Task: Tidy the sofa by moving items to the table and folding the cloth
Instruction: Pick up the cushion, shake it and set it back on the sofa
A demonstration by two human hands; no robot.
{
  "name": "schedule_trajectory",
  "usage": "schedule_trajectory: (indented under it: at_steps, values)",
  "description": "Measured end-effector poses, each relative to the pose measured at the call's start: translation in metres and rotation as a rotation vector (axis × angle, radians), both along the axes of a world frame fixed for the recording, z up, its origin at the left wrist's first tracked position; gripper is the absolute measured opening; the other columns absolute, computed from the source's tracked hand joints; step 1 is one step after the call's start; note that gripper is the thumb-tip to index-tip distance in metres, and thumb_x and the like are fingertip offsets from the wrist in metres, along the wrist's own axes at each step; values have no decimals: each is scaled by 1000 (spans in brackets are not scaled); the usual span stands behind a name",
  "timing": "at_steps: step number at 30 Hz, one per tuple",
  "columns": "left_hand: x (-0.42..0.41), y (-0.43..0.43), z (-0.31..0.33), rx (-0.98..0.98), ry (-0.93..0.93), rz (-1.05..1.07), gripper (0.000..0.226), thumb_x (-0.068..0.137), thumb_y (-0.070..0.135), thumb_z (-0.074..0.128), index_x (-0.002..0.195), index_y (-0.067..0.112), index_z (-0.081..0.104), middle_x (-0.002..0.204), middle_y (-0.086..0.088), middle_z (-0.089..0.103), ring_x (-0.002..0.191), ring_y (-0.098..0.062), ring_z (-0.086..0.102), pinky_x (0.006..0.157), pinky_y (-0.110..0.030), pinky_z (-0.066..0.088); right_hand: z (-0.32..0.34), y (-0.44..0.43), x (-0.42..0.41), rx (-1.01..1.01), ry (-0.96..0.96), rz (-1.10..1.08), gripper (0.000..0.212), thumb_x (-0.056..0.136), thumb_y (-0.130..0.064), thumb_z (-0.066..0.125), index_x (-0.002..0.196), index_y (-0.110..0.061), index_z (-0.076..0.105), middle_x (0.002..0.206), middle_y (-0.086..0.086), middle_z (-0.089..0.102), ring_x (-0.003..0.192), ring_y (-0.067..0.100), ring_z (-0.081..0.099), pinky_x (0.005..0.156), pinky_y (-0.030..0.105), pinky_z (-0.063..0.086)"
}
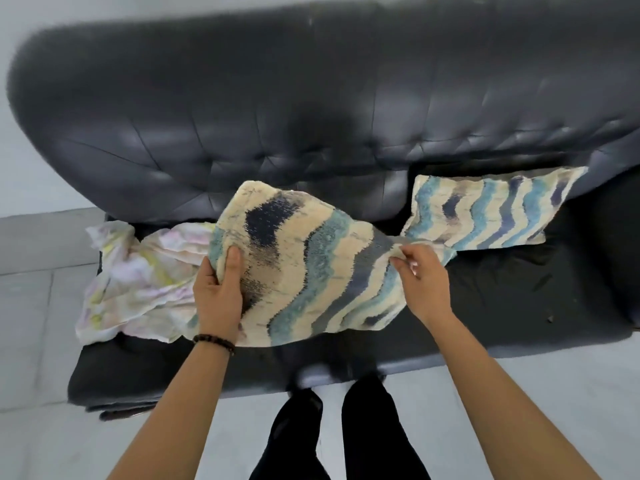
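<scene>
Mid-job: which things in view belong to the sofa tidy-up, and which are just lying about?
Job: held cushion, gripped by left hand and right hand; second cushion; crumpled cloth; sofa.
Lying about: bracelet on left wrist; floor tiles. No table in view.

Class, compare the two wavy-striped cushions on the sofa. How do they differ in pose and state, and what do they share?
The near cushion is gripped by the left hand and pinched by the right hand; the far cushion is untouched. The near cushion overlaps the crumpled cloth; the far cushion rests against the sofa back. Both have cream, teal and navy waves.
</scene>
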State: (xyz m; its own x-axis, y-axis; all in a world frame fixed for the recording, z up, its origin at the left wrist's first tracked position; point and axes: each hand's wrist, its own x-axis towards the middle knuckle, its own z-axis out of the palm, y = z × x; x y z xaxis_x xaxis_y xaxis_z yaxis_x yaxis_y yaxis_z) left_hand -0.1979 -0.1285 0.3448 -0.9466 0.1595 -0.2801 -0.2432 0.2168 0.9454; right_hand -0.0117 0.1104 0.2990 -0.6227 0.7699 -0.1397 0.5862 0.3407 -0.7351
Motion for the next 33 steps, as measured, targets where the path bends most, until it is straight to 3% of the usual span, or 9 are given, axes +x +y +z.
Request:
schedule_trajectory:
  at_steps: [5, 8, 11, 15, 18, 23, 26, 30, 33]
  values:
    - [-29, 11, -90, -195, -204, 75, 44, 93, 53, 55, 111, 13, 56, 99, 2, 62, 93, -18, 59, 80, -35, 50, -31, 32, -49, 212, -46, 127, 18, 98, -22, 60, 115, -21, 67, 103, -4, 60, 100, 20, 53, 76, 29, 43]
    - [-48, 22, -163, -229, -347, 86, 60, 86, 50, 61, 136, 20, 48, 131, -1, 59, 118, -22, 57, 102, -45, 47, -92, 38, -76, 254, -80, 249, 26, 100, -20, 57, 123, -18, 68, 107, 3, 61, 100, 24, 56, 80, 34, 50]
    - [-57, 39, -223, -279, -358, 22, 79, 88, 40, 67, 153, 29, 22, 157, -1, 31, 138, -19, 40, 113, -47, 37, -165, 44, -90, 163, -189, 393, 36, 101, -20, 55, 136, -18, 58, 129, 8, 55, 118, 29, 53, 90, 43, 53]
    - [-66, 58, -271, -552, -31, -257, 92, 86, 42, 70, 156, 26, 12, 164, -6, 6, 150, -23, 11, 120, -40, 17, -217, 54, -84, 133, -245, 373, 49, 98, -23, 59, 145, -15, 47, 148, 14, 40, 135, 34, 42, 109, 48, 41]
    - [-84, 63, -292, -801, 322, -467, 110, 75, 46, 79, 157, 26, 8, 160, -23, -13, 148, -40, -7, 116, -55, 13, -231, 72, -82, 255, -271, 351, 62, 97, -22, 61, 153, -16, 35, 158, 18, 25, 145, 39, 26, 114, 51, 34]
    - [-138, 81, -298, -1049, 680, -571, 118, 69, 46, 80, 157, 20, 6, 160, -28, -4, 147, -48, -3, 115, -60, 13, -233, 108, -124, 559, -414, 382, 103, 86, -40, 72, 160, -21, 2, 165, 21, -5, 150, 48, -4, 117, 64, 10]
    - [-162, 98, -299, -1089, 646, -711, 112, 74, 39, 79, 157, 21, 5, 162, -17, 10, 148, -43, 5, 113, -61, 23, -243, 125, -148, 435, -564, 399, 118, 79, -56, 73, 158, -25, -9, 167, 11, -4, 151, 44, -5, 116, 66, 13]
    - [-160, 114, -293, -1144, 631, -691, 67, 84, 22, 73, 140, 8, 39, 135, -19, 43, 127, -44, 35, 95, -55, 44, -250, 116, -143, 470, -605, 325, 82, 85, -48, 72, 149, -18, 30, 142, 19, 39, 130, 46, 34, 100, 57, 43]
    - [-151, 113, -283, -1067, 715, -614, 44, 83, 11, 67, 123, 4, 50, 122, -19, 51, 117, -42, 42, 77, -51, 47, -242, 111, -130, 583, -468, 234, 54, 87, -40, 72, 124, -8, 50, 119, 21, 53, 112, 45, 45, 83, 54, 47]
